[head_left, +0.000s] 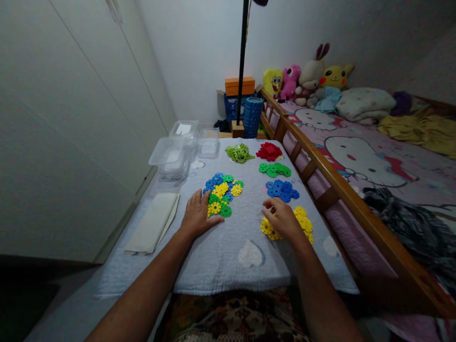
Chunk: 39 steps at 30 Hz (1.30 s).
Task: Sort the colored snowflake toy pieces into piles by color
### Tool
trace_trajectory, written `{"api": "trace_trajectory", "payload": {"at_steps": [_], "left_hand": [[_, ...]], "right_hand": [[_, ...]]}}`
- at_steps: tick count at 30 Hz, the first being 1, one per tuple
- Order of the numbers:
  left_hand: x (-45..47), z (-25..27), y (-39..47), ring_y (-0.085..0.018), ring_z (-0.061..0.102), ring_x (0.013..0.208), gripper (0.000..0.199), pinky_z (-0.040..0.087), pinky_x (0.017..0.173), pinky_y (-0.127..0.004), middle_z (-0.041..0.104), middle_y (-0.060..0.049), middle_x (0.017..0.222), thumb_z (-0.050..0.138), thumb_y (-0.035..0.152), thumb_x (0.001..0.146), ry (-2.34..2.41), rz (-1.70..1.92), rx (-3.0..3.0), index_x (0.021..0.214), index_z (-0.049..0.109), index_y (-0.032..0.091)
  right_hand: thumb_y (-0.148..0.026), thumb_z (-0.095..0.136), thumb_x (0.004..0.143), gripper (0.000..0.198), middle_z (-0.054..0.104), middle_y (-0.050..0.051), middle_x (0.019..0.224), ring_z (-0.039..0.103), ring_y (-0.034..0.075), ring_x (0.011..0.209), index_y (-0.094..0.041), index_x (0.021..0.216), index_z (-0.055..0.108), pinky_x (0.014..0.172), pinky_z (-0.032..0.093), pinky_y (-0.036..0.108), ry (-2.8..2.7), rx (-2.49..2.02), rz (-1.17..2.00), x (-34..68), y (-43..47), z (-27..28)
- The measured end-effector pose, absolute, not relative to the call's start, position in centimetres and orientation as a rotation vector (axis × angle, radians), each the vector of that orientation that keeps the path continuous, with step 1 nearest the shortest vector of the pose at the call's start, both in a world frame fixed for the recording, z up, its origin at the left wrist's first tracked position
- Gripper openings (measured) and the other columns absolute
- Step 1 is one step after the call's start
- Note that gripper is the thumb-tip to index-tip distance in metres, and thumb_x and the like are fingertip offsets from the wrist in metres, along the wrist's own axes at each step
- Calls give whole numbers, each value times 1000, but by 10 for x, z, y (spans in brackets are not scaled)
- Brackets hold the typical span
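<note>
My left hand [197, 213] lies flat with its thumb out, at the left edge of a mixed pile of blue, green and yellow flower-shaped plastic discs [221, 190]. My right hand [280, 216] is over the yellow discs [302, 221], fingers curved and a gap between thumb and forefinger; nothing shows in it. Part of the yellow heap is hidden under that hand. Beyond it, in single-colour heaps, are blue discs [282, 190], green discs [275, 169], red pieces [269, 151] and light green pieces [239, 153].
Clear plastic containers [174, 159] stand at the table's back left. A folded cream cloth or sheet [151, 223] lies left of my left arm. Along the right runs a wooden bed rail [320, 161]. A black pole [242, 61] rises behind the table.
</note>
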<state>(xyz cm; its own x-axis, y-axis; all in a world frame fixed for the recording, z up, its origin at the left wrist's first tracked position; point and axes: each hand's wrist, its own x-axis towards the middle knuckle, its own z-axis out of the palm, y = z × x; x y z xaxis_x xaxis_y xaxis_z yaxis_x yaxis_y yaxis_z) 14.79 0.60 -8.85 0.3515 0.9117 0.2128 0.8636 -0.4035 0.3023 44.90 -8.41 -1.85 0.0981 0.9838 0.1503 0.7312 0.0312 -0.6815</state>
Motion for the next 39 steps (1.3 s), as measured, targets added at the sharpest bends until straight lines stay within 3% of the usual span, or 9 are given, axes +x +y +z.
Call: {"api": "trace_trajectory", "payload": {"at_steps": [6, 16, 21, 28, 33, 39], "left_hand": [[151, -95, 11, -46, 34, 144, 118, 30, 115, -58, 34, -26, 156, 76, 72, 65, 1669, 475, 2474, 154, 25, 15], [176, -92, 24, -42, 36, 144, 96, 30, 116, -55, 36, -28, 155, 66, 68, 80, 1644, 558, 2519, 149, 35, 10], [199, -87, 29, -40, 37, 143, 91, 30, 116, -55, 39, -22, 155, 67, 65, 80, 1724, 618, 2420, 150, 37, 16], [217, -83, 35, -41, 34, 146, 100, 28, 119, -54, 34, -22, 158, 80, 53, 68, 1618, 679, 2285, 150, 38, 16], [207, -82, 40, -42, 24, 151, 113, 24, 122, -56, 25, -23, 162, 83, 51, 62, 1426, 680, 2266, 155, 29, 15], [168, -70, 37, -45, 9, 156, 139, 19, 123, -58, 13, -28, 166, 92, 52, 48, 1410, 348, 2256, 159, 17, 13]], "right_hand": [[-17, 66, 84, 24, 64, 10, 113, 57, 24, 113, -18, 108, 67, 102, 43, 36, -1929, -1687, 484, 374, -39, -36], [-3, 44, 86, 44, 64, 14, 121, 54, 26, 118, -15, 124, 63, 105, 41, 39, -1708, -1710, 296, 341, -26, -88], [-3, 39, 86, 52, 63, 17, 129, 52, 27, 121, -9, 135, 57, 108, 40, 41, -1644, -1705, 210, 343, -24, -96], [-3, 42, 84, 51, 65, 16, 122, 54, 27, 116, -12, 130, 62, 104, 43, 41, -1587, -1772, 234, 346, -20, -91], [-4, 45, 82, 43, 68, 13, 114, 57, 26, 109, -17, 118, 67, 102, 44, 39, -1546, -1779, 285, 352, -18, -88], [-9, 45, 81, 35, 71, 12, 107, 62, 26, 105, -17, 106, 68, 98, 46, 39, -1394, -1655, 351, 356, -17, -88]]}}
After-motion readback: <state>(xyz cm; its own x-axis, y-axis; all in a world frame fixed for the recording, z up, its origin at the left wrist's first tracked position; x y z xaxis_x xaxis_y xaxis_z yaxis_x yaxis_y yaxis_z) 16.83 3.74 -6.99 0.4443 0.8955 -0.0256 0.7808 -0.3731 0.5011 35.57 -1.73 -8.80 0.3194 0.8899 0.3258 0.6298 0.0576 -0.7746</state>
